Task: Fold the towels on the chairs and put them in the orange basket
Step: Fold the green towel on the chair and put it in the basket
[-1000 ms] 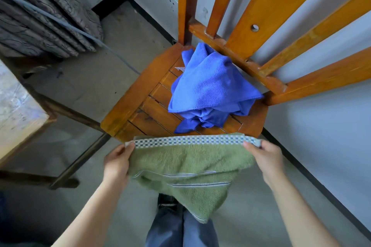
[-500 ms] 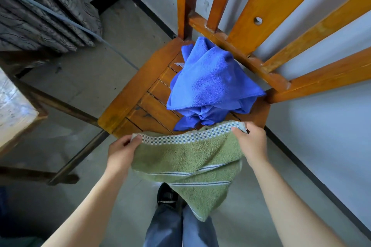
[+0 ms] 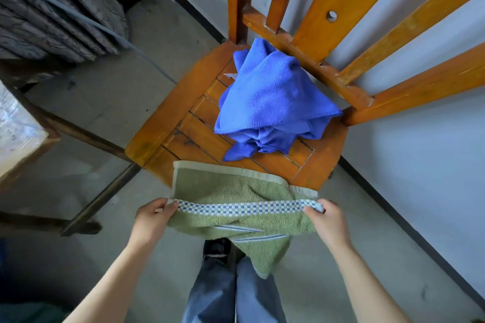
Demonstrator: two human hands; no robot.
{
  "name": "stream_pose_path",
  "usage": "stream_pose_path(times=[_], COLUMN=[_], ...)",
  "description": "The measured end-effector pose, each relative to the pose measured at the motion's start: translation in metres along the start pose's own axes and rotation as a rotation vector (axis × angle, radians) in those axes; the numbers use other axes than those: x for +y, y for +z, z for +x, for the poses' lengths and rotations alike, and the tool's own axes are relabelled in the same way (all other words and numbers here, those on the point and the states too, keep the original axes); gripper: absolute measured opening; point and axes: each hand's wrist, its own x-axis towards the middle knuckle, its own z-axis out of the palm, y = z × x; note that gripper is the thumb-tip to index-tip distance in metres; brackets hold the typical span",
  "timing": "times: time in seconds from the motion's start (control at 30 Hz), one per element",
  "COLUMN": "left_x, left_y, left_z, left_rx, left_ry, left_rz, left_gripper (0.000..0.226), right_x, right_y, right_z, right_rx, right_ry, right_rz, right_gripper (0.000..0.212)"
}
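Observation:
I hold a green towel (image 3: 236, 191) with a blue-and-white checked border stretched between both hands in front of the wooden chair (image 3: 168, 123). My left hand (image 3: 153, 215) pinches the border's left corner and my right hand (image 3: 326, 220) pinches its right corner. The towel's far part lies over the front edge of the chair seat, and a lower part hangs toward my legs. A crumpled blue towel (image 3: 270, 102) sits on the seat against the chair's back slats. No orange basket is in view.
A white wall with a dark baseboard (image 3: 409, 225) runs close on the right. A wooden table corner (image 3: 21, 139) and its dark legs stand at the left. Grey patterned curtains (image 3: 52, 13) hang at the upper left. My shoe (image 3: 216, 249) is on the concrete floor below the towel.
The towel's far part has come up onto the front edge of the chair seat, and my hands have drawn the checked border back toward me, away from the seat.

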Motion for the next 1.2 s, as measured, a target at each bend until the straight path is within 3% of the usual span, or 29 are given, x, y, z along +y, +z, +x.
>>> stream_pose_path(times=[0.07, 0.13, 0.23, 0.3, 0.43, 0.57, 0.73, 0.97, 1.1, 1.2], left_x=[0.005, 0.010, 0.025, 0.043, 0.067, 0.061, 0.051, 0.057, 0.061, 0.066], left_y=[0.000, -0.002, -0.009, -0.009, 0.006, 0.016, 0.024, 0.028, 0.016, -0.010], left_z=[-0.002, -0.003, -0.006, -0.008, 0.024, 0.051, 0.054, 0.045, 0.045, 0.031], left_rx=[0.013, 0.068, 0.104, 0.038, -0.057, 0.086, 0.182, 0.176, 0.037, 0.004], left_ry=[0.051, 0.105, 0.254, 0.342, 0.303, 0.239, 0.194, 0.105, 0.130, 0.196], left_rz=[0.030, 0.085, 0.050, 0.013, 0.204, 0.353, 0.440, 0.337, 0.396, 0.300], left_gripper=[0.012, 0.012, 0.012, 0.013, 0.015, 0.020, 0.026, 0.038, 0.022, 0.018], right_x=[-0.002, 0.000, -0.004, -0.006, -0.012, -0.019, -0.011, -0.010, -0.020, -0.030], right_y=[0.000, 0.001, -0.002, -0.002, -0.002, 0.004, 0.022, 0.015, -0.011, -0.047], right_z=[-0.001, -0.003, -0.002, 0.001, 0.014, 0.031, 0.031, 0.020, 0.015, 0.005], right_rx=[0.125, 0.265, 0.392, 0.323, 0.092, 0.207, 0.320, 0.206, 0.063, -0.147], right_ry=[-0.105, -0.279, -0.561, -0.609, -0.284, -0.133, 0.089, 0.077, 0.036, -0.057], right_rz=[-0.224, -0.375, -0.385, -0.287, 0.014, 0.155, 0.060, -0.002, 0.079, -0.040], right_gripper=[0.011, 0.013, 0.017, 0.014, 0.013, 0.008, 0.021, 0.022, 0.034, 0.017])
